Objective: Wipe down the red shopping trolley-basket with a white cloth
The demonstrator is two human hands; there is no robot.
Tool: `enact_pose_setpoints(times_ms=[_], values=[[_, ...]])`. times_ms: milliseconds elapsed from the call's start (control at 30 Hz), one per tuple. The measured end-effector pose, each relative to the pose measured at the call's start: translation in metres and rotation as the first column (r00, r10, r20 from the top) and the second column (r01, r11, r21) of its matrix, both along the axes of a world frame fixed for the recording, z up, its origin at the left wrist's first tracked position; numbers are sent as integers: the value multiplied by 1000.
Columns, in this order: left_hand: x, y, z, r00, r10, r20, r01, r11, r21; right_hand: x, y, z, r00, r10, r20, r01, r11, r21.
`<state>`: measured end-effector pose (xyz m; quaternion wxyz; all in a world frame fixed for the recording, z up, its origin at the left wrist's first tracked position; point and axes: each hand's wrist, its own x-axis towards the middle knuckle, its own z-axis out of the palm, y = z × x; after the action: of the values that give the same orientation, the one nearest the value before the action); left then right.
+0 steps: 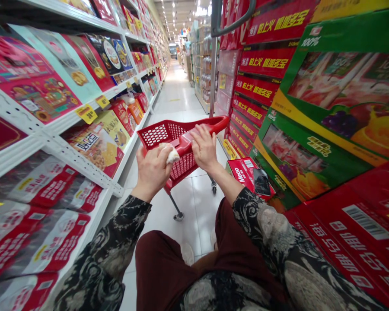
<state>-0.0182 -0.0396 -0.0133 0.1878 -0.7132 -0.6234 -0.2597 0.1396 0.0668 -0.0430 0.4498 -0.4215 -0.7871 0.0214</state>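
A small red shopping cart [184, 166] with a perforated basket stands before me in the aisle, its red handle [218, 123] slanting across the near side. My left hand [154, 168] is closed at the handle's left part, with a crumpled white tissue [171, 153] showing between thumb and fingers. My right hand [203, 147] lies over the middle of the handle, fingers bent across its top; its thumb is mostly hidden. The two hands are apart, with a short stretch of handle between them.
White shelves [113, 97] with boxed and bagged snacks line the left. Stacked red drink cartons [262, 60] and green juice cartons [314, 129] rise on the right. A dark phone [261, 181] lies on a low red box [241, 170]. Tiled floor [176, 86] runs ahead.
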Motion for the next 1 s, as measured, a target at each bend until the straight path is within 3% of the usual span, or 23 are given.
enact_pose_setpoints(times_ms=[133,267,500,633,733,833,1000], values=[[-18,-4,-2,1000,-14,25,14,1000,-15,0,-5,-2,995,91,41,-90,996,-25],[-28,-4,-9,998,-32,50,32,999,-4,3,3,-1,994,101,44,-98,994,-55],[6,4,-11,996,-65,66,64,998,15,-6,-15,0,995,66,70,-65,998,-20],[6,6,-17,982,-174,68,175,985,-8,8,-15,-5,998,37,42,-37,999,-7],[-7,14,-28,961,-215,173,218,976,1,22,-13,-8,1000,4,-8,-4,1000,21],[-14,24,-37,932,-157,326,162,987,10,30,-13,-12,998,17,-55,-14,998,56],[0,35,-39,911,-133,389,147,989,-5,35,-9,-18,994,57,-96,-50,996,80]])
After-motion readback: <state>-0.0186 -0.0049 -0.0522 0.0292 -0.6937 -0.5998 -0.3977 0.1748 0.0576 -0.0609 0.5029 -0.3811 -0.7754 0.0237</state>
